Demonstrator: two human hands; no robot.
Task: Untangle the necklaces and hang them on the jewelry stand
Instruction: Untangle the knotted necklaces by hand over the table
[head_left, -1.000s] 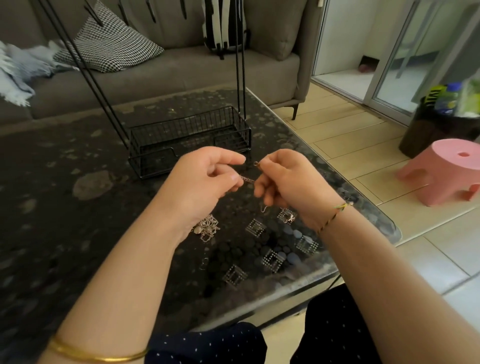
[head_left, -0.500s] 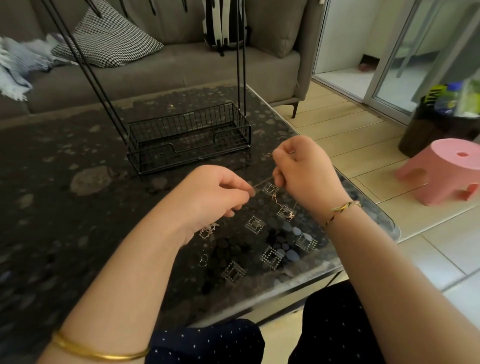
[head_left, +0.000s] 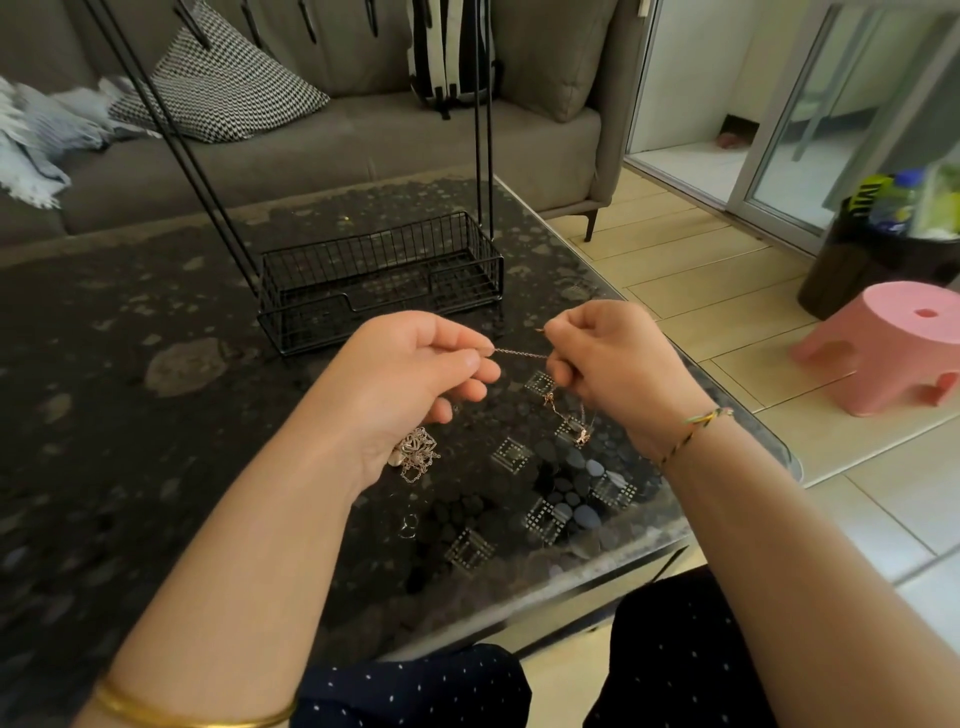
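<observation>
A thin rose-gold necklace chain (head_left: 521, 354) is stretched taut between my two hands above the dark table. My left hand (head_left: 415, 376) pinches one end, my right hand (head_left: 608, 358) pinches the other. More of the chain, with a small pendant (head_left: 581, 435), dangles below my right hand. A tangled clump of silver necklaces (head_left: 417, 453) lies on the table under my left wrist. The black wire jewelry stand (head_left: 382, 278), a basket base with tall slanted rods, sits just beyond my hands; nothing hangs on the part that shows.
The dark pebble-patterned glass table (head_left: 130, 415) ends at a rounded corner to my right. A small ring-like piece (head_left: 409, 525) lies near the front. A grey sofa (head_left: 311, 145) with cushions stands behind, a pink stool (head_left: 893, 348) and dark bin on the tiled floor right.
My hands have drawn apart, so the chain between them now shows as a longer taut line. My right hand rose and then dropped back. The silver clump stayed on the table.
</observation>
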